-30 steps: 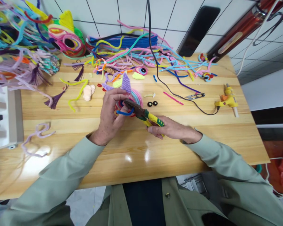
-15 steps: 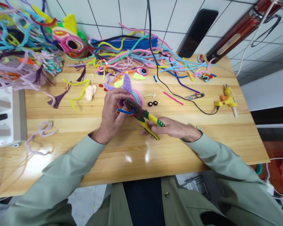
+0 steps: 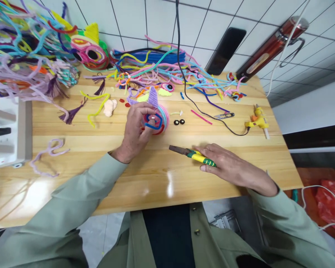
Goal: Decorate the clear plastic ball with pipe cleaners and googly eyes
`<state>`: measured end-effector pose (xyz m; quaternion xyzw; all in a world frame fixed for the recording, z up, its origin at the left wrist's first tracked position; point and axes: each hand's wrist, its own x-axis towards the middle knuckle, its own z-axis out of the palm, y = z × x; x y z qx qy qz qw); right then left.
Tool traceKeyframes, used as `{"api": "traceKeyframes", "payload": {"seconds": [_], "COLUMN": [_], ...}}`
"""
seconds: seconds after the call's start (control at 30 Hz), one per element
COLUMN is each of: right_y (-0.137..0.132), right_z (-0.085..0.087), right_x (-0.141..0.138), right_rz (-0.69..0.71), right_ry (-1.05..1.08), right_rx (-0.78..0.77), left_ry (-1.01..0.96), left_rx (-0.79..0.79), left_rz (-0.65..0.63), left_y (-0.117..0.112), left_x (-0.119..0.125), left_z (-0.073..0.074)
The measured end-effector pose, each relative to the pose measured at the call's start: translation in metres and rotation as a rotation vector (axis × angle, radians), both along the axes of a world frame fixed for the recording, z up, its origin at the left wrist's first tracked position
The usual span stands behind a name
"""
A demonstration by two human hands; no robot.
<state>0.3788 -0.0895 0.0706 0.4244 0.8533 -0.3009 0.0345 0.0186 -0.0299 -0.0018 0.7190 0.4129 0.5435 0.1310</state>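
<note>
My left hand [image 3: 135,130] is closed around a round pipe-cleaner figure [image 3: 158,119] of pink, light blue and red coils with a purple ear and a blue loop on its front. It holds the figure up off the wooden table [image 3: 100,175]. My right hand [image 3: 226,165] lies low on the table with its fingers over the yellow-green handles of the pliers [image 3: 191,153]. The pliers lie flat, jaws pointing left, apart from the figure.
Loose pipe cleaners [image 3: 162,67] are heaped along the back, with a finished colourful figure [image 3: 91,52] at back left. Two black eye beads [image 3: 179,121], small snips [image 3: 225,115], a yellow glue gun [image 3: 257,121] with its black cord, and a white box [image 3: 8,134] at left.
My right hand drew the pliers away from the figure's blue loop and lowered them onto the table to the right. The left hand kept hold of the figure.
</note>
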Motion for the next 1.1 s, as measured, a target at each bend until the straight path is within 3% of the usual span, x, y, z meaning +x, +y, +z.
{"api": "traceKeyframes", "payload": {"seconds": [0.13,0.27,0.43,0.57,0.7,0.8,0.87,1.0,1.1], "right_y": [-0.031,-0.032,-0.004,0.028,0.047,0.051,0.054,0.068,0.083], "right_z": [-0.019,-0.01,0.015,0.004,-0.012,-0.013,-0.01,-0.009,-0.012], "right_x": [0.01,0.004,-0.065,-0.13,-0.155,-0.151,-0.146,-0.141,-0.14], "right_rz": [-0.062,-0.06,-0.064,-0.059,-0.087,-0.139,-0.238,-0.468,-0.542], "right_ry": [-0.169,-0.031,0.289,0.346,0.343,0.431,0.515,0.763,0.875], "right_rx": [0.278,0.38,0.569,0.709,0.75,0.66,0.52,0.085,-0.198], "left_ry": [0.018,0.003,-0.004,-0.033,-0.041,-0.041,-0.032,-0.026,-0.014], "left_rx": [-0.008,-0.001,0.013,0.002,0.008,0.012,0.004,-0.002,-0.025], "left_rz": [0.039,0.019,0.038,0.008,0.015,0.035,0.039,0.05,0.038], "left_y": [0.001,0.002,0.005,0.005,0.005,0.006,0.005,0.004,0.004], "left_x": [0.002,0.004,0.006,0.009,0.011,0.013,0.014,0.015,0.014], "left_z": [-0.001,-0.002,-0.005,-0.005,-0.005,-0.006,-0.006,-0.004,-0.003]}}
